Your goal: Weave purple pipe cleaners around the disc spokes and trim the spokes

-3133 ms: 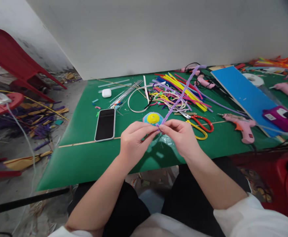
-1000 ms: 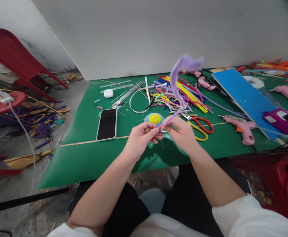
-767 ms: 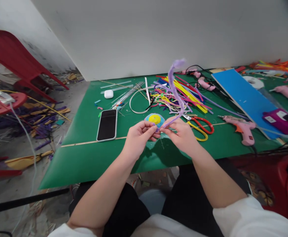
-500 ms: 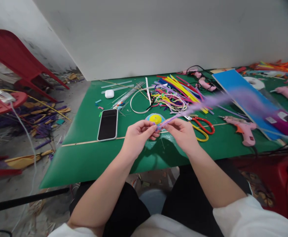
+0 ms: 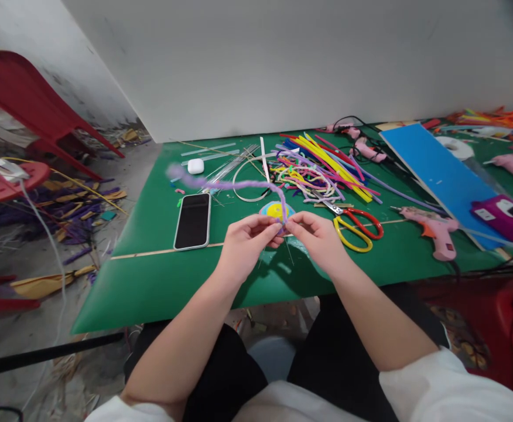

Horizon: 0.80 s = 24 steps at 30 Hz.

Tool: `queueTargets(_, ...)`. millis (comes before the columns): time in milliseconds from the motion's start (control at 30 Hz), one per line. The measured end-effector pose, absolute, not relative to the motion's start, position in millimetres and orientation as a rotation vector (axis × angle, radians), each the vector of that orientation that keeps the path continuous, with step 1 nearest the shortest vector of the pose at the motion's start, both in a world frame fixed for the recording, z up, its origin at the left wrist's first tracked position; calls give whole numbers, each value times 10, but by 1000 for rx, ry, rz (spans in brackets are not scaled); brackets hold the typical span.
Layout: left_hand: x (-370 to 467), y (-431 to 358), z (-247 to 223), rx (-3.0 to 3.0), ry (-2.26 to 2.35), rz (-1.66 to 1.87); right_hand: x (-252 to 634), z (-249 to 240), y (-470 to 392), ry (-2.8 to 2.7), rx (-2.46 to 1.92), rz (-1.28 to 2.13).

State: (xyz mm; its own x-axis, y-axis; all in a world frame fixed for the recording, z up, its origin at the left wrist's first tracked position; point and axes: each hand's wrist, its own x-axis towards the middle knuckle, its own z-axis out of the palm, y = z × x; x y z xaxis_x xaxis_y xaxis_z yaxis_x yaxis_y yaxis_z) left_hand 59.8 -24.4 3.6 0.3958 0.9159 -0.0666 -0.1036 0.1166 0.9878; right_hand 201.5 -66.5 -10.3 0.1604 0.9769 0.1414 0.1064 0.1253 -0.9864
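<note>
Your left hand [image 5: 245,243] and right hand [image 5: 318,237] both pinch one end of the fuzzy purple pipe cleaner [image 5: 221,184], seemingly to twist it; its blurred free length trails left.

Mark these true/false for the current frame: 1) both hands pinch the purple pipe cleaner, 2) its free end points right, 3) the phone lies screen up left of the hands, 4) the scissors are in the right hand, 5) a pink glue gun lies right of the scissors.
1) Both the left hand and right hand pinch the purple pipe cleaner: true.
2) False: its free end trails left, over the phone.
3) True, dark screen up.
4) False: the scissors lie on the green table.
5) Pink glue gun right of the scissors: true.
</note>
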Motion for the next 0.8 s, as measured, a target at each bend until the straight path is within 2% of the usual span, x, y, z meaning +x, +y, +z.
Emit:
queueTargets(167, 588, -256, 10, 1294, 820, 957, 1989, -118, -654, -1111, -1246, 948)
queueTargets(467, 586, -237, -3, 1312, 793, 994, 2040, -68, -676, -1261, -1307, 998)
queueTargets(800, 537, -166, 25, 1238, 734, 740, 2130, 64, -707, -1529, -1435, 1033)
